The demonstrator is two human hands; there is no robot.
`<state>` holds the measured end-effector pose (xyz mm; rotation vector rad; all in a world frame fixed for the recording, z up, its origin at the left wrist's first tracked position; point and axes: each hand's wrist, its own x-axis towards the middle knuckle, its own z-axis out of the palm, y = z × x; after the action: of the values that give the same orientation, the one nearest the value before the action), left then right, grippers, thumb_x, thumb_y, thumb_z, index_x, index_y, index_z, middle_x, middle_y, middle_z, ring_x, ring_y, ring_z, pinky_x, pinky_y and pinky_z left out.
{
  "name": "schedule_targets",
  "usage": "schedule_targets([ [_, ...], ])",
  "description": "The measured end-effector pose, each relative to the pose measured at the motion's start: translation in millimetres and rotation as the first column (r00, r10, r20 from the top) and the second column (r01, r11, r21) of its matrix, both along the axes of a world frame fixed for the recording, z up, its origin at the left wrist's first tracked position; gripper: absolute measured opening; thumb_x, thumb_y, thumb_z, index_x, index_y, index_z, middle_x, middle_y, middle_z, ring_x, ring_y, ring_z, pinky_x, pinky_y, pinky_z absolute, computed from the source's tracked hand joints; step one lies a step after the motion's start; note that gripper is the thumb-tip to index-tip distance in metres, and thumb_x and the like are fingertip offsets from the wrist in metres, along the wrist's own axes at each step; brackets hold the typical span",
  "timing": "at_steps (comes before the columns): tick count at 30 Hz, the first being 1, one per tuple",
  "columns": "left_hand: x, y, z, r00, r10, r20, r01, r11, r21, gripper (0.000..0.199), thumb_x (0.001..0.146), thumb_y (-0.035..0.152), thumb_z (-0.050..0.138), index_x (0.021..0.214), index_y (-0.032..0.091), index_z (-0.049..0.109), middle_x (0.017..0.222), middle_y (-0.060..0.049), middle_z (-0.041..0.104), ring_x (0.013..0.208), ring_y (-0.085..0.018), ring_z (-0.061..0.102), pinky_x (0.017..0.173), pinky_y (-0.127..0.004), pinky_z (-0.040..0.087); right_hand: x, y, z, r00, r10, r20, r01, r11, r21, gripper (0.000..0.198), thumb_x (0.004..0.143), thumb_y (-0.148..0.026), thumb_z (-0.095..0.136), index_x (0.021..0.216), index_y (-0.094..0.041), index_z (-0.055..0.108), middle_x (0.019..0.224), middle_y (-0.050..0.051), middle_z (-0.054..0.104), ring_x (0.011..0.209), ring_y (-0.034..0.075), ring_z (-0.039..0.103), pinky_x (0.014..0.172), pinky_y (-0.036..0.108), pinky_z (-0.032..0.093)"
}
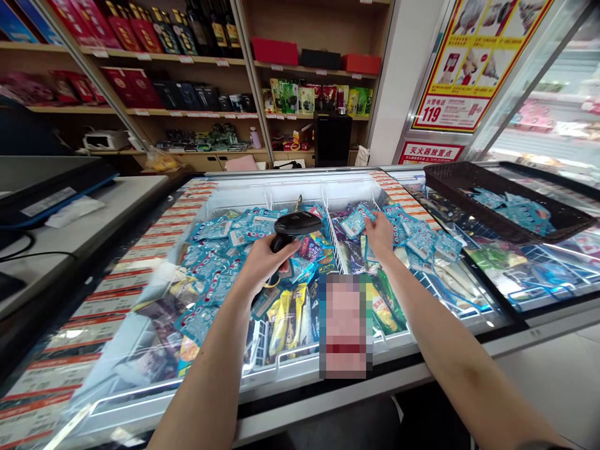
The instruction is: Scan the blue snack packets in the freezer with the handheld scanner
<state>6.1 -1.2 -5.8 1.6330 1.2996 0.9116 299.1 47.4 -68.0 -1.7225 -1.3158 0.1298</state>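
Note:
My left hand (268, 262) is closed around the handle of a black handheld barcode scanner (298, 222), its head pointing away to the right. Between the fingertips of my right hand (379, 235) is the edge of a blue snack packet (356, 221), with a white label patch facing up. Many similar blue packets (218, 275) lie spread to the left of the scanner, over the glass-topped freezer (262, 394). Another group of blue packets (419, 240) lies just right of my right hand. Beneath are ice creams in colourful wrappers (293, 315) and white wire dividers.
A dark woven basket (510, 194) with more blue packets stands on the freezer at the right. At the left is a white counter (126, 194) with dark equipment and cables. Shelves (197, 59) of boxes and bottles line the back.

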Motion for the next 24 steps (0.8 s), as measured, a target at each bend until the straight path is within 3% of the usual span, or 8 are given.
schedule_targets([
  [5,-11.5,5.3,5.2,0.986,0.123,0.116,-0.129,0.990,0.048,0.035,0.071,0.049,0.067,0.076,0.016,0.058,0.054,0.000,0.056,0.042,-0.011,0.050,0.043,-0.023,0.038,13.1,-2.8,3.4,0.974,-0.142,0.176,0.157,0.985,-0.073,0.042,0.091,-0.032,0.039,0.122,-0.006,0.051,0.086,0.017,0.066,0.087,0.030,0.061,0.081,0.042,0.042],
  [9,-21.7,7.9,10.4,0.944,0.258,0.205,-0.276,0.959,0.062,0.032,0.067,0.044,0.069,0.077,0.015,0.059,0.060,0.000,0.056,0.042,-0.010,0.050,0.040,-0.022,0.039,20.0,-7.6,6.6,0.924,-0.227,0.307,0.244,0.970,-0.017,0.037,0.089,-0.031,0.046,0.116,-0.008,0.057,0.107,0.022,0.059,0.104,0.032,0.053,0.088,0.042,0.040],
  [12,-27.0,9.3,10.7,0.928,0.281,0.244,-0.304,0.951,0.063,0.030,0.066,0.042,0.069,0.074,0.015,0.058,0.061,0.000,0.056,0.041,-0.010,0.050,0.039,-0.022,0.039,16.7,-10.4,13.3,0.893,-0.229,0.387,0.230,0.972,0.044,0.035,0.087,-0.029,0.049,0.114,-0.009,0.060,0.116,0.022,0.053,0.113,0.034,0.045,0.093,0.046,0.037],
  [14,-29.5,10.6,9.3,0.928,0.273,0.253,-0.297,0.953,0.064,0.030,0.067,0.042,0.069,0.073,0.015,0.057,0.061,0.000,0.056,0.041,-0.009,0.049,0.038,-0.022,0.039,6.8,-9.6,18.4,0.900,-0.119,0.420,0.101,0.993,0.067,0.037,0.088,-0.029,0.048,0.118,-0.010,0.059,0.117,0.020,0.054,0.115,0.033,0.044,0.097,0.047,0.035],
  [16,-32.1,12.2,8.1,0.928,0.274,0.251,-0.300,0.951,0.069,0.031,0.067,0.043,0.069,0.073,0.016,0.057,0.061,0.000,0.055,0.041,-0.010,0.050,0.038,-0.022,0.039,-9.9,-6.2,21.3,0.899,0.074,0.431,-0.109,0.992,0.056,0.038,0.091,-0.031,0.045,0.121,-0.013,0.058,0.116,0.017,0.057,0.113,0.031,0.048,0.098,0.046,0.035],
  [20,-41.3,14.0,10.4,0.930,0.285,0.232,-0.314,0.944,0.099,0.033,0.068,0.046,0.068,0.075,0.016,0.058,0.062,0.000,0.055,0.042,-0.010,0.051,0.039,-0.022,0.039,-51.8,3.6,17.5,0.810,0.442,0.385,-0.460,0.887,-0.051,0.045,0.094,-0.040,0.041,0.127,-0.013,0.055,0.122,0.014,0.058,0.114,0.025,0.052,0.100,0.038,0.038],
  [24,-57.5,13.0,13.4,0.910,0.373,0.179,-0.393,0.915,0.092,0.038,0.065,0.049,0.069,0.080,0.015,0.060,0.066,-0.002,0.060,0.045,-0.012,0.054,0.042,-0.023,0.042,-81.2,9.4,12.2,0.725,0.605,0.331,-0.576,0.795,-0.192,0.052,0.094,-0.047,0.039,0.135,-0.015,0.048,0.130,0.013,0.055,0.118,0.025,0.052,0.100,0.038,0.039],
])
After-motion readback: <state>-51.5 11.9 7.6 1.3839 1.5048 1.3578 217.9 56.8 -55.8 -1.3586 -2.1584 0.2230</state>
